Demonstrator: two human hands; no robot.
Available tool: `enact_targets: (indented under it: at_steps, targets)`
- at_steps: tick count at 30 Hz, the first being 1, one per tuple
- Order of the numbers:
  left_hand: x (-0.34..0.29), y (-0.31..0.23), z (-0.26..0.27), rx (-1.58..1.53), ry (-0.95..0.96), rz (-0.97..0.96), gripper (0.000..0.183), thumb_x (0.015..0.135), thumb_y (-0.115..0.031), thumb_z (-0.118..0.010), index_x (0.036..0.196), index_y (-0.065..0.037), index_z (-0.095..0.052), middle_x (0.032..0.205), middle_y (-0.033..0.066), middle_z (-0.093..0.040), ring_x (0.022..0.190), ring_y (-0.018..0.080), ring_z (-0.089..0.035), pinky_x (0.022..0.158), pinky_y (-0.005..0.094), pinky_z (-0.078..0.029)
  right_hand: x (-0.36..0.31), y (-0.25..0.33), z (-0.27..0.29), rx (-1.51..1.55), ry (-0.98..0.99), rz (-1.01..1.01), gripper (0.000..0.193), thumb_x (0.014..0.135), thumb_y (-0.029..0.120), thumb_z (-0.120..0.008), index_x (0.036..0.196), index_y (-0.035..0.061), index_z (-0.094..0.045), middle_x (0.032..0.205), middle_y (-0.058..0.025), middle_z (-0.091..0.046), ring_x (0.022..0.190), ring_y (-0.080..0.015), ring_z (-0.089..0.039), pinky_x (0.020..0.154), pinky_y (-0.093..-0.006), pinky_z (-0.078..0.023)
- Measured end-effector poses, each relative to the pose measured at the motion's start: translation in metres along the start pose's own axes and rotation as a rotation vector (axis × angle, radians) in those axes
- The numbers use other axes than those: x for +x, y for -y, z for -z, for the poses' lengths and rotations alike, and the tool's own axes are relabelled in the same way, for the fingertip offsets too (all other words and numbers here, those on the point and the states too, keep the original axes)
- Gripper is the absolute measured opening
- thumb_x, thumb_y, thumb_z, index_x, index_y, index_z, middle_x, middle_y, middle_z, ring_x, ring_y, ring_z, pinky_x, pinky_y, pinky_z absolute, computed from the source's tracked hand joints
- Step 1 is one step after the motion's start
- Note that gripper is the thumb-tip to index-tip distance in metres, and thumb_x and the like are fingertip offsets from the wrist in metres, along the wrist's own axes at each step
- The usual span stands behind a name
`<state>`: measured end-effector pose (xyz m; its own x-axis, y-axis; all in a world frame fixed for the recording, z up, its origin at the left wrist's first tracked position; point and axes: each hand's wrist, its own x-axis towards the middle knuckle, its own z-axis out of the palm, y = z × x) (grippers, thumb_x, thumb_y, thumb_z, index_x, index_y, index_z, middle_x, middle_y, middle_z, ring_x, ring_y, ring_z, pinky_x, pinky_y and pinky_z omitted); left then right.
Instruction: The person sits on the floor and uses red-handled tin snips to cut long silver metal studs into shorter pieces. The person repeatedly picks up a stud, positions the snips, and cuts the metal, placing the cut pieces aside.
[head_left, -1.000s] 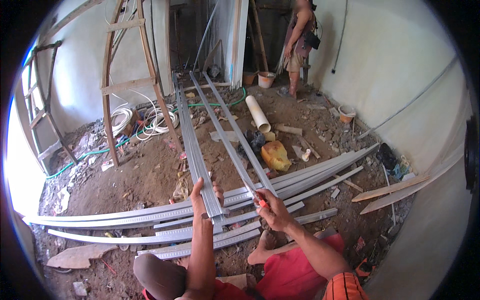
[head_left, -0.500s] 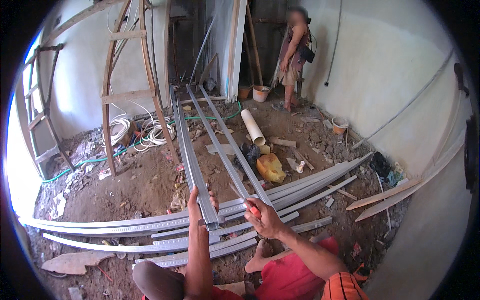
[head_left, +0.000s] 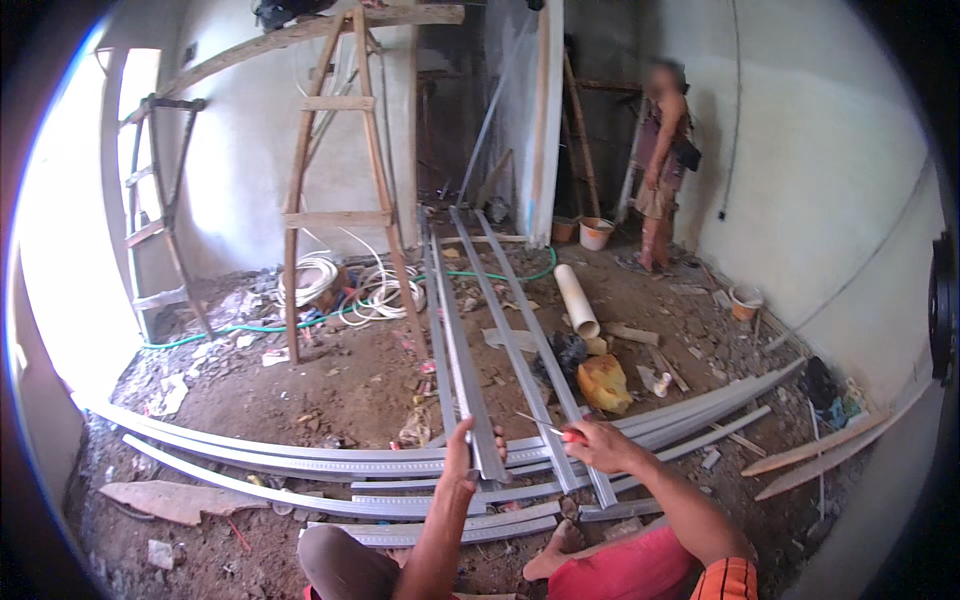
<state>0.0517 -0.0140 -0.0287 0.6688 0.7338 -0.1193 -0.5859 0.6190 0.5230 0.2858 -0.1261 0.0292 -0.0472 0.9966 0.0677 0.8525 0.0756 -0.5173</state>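
My left hand (head_left: 462, 455) is closed around the near end of a long silvery metal channel (head_left: 462, 370), raised off the ground there; its far end reaches toward the doorway. My right hand (head_left: 606, 447) grips a screwdriver (head_left: 545, 424) with a red-orange handle, its thin shaft pointing left toward the channel without touching it. Another channel (head_left: 440, 340) lies just left of the held one. To the right, two more channels (head_left: 510, 335) run away from me, near my right hand. Beneath them, a bundle of metal channels (head_left: 300, 459) lies crosswise on the dirt.
Wooden trestle ladders (head_left: 335, 215) stand at left, near coiled white cable (head_left: 380, 295) and a green hose (head_left: 240, 328). A white pipe (head_left: 576, 300) and a yellow bag (head_left: 604, 384) lie ahead. Another person (head_left: 663, 165) stands by the right wall near buckets (head_left: 596, 234). Wooden planks (head_left: 815, 445) lie at right.
The view has swung left and up. The held channel has turned about its length and come apart from the one beside it. The screwdriver has tipped from pointing upward to nearly level.
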Motion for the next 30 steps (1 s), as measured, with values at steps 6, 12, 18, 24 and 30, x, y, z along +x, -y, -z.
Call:
enact_targets:
  at_steps: [6, 12, 18, 24, 30]
  targets:
    - [0.008, 0.011, -0.003, 0.010, 0.015, 0.090, 0.048, 0.085, -0.042, -0.048, 0.096, 0.005, -0.053, 0.072, 0.0136, -0.059, 0.062, 0.0255, -0.060, 0.057, 0.0365, -0.051, -0.026, -0.130, -0.020, -0.341, 0.520, -0.468, 0.065, 0.084, 0.059, -0.040, 0.097, 0.0002, -0.064, 0.102, -0.0249, -0.061, 0.098, -0.0377, -0.058, 0.084, -0.0438, -0.045]
    - [0.000, 0.007, -0.029, 0.094, 0.016, -0.115, 0.048, 0.084, -0.041, -0.051, 0.097, 0.005, -0.053, 0.074, 0.0123, -0.059, 0.064, 0.0236, -0.061, 0.061, 0.0336, -0.052, -0.056, -0.128, -0.029, -0.140, 0.432, -0.400, 0.061, 0.079, 0.057, -0.052, 0.101, 0.0017, -0.063, 0.095, -0.0219, -0.064, 0.087, -0.0309, -0.061, 0.077, -0.0387, -0.045]
    - [0.008, 0.017, -0.032, -0.162, 0.125, -0.051, 0.048, 0.087, -0.042, -0.046, 0.099, 0.004, -0.052, 0.078, 0.0113, -0.060, 0.066, 0.0221, -0.061, 0.061, 0.0317, -0.054, -0.061, -0.125, -0.018, -0.151, 0.420, -0.565, 0.049, 0.080, 0.048, -0.053, 0.091, 0.0007, -0.062, 0.083, -0.0195, -0.063, 0.075, -0.0290, -0.058, 0.070, -0.0380, -0.043]
    - [0.006, 0.020, -0.029, -0.454, 0.240, 0.013, 0.045, 0.090, -0.048, -0.044, 0.099, -0.004, -0.050, 0.081, 0.0088, -0.058, 0.066, 0.0199, -0.061, 0.055, 0.0353, -0.057, -0.067, -0.119, -0.010, -0.240, 0.410, -0.565, 0.047, 0.080, 0.046, -0.051, 0.094, 0.0029, -0.061, 0.091, -0.0191, -0.063, 0.086, -0.0321, -0.059, 0.077, -0.0376, -0.043]
    - [0.010, 0.017, -0.024, -0.542, 0.334, 0.016, 0.041, 0.090, -0.046, -0.046, 0.100, -0.007, -0.050, 0.078, 0.0079, -0.056, 0.065, 0.0189, -0.060, 0.054, 0.0337, -0.057, -0.070, -0.119, -0.009, -0.206, 0.424, -0.606, 0.049, 0.080, 0.048, -0.050, 0.090, 0.0011, -0.059, 0.085, -0.0215, -0.062, 0.082, -0.0334, -0.059, 0.074, -0.0395, -0.044]
